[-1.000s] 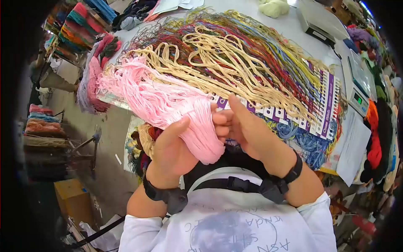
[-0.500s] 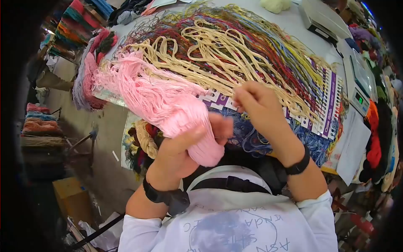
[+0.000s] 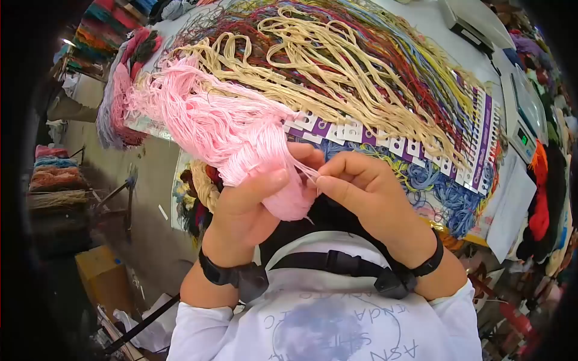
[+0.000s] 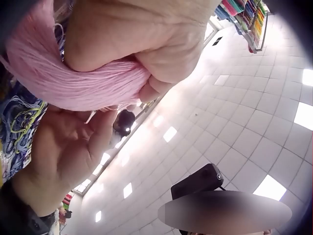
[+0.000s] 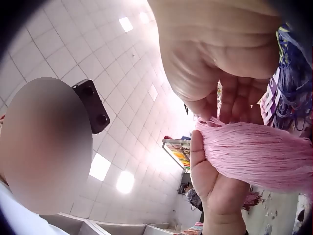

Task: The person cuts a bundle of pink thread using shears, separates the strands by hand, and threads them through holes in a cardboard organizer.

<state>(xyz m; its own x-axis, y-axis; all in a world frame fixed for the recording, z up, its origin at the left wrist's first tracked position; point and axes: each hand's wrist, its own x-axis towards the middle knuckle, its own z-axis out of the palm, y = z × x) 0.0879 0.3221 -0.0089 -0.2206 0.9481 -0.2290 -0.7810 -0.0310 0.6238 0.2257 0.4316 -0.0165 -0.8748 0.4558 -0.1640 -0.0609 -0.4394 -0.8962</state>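
Note:
A long pink skein of thread (image 3: 211,123) lies across the table's left part, its near looped end in my left hand (image 3: 241,207). The left thumb rests over this end and the fingers pass behind it; in the left wrist view the pink strands (image 4: 83,88) run tightly under that thumb. My right hand (image 3: 376,186) pinches a few pink strands (image 3: 306,170) between thumb and forefinger, drawn slightly off the bundle's right side. In the right wrist view the bundle (image 5: 259,156) stretches away from both hands, its end by the left fingers.
Cream skeins (image 3: 325,60) lie over many-coloured threads strung on a punched purple-and-white card (image 3: 481,144). Blue tangled thread (image 3: 442,192) sits at the near edge. A digital scale (image 3: 522,132) and papers (image 3: 512,204) stand to the right. Yarn racks line the floor at left.
My right hand moved from beside the skein, up and right, then came back and now pinches strands from it. The left hand keeps hold of the bundle's end.

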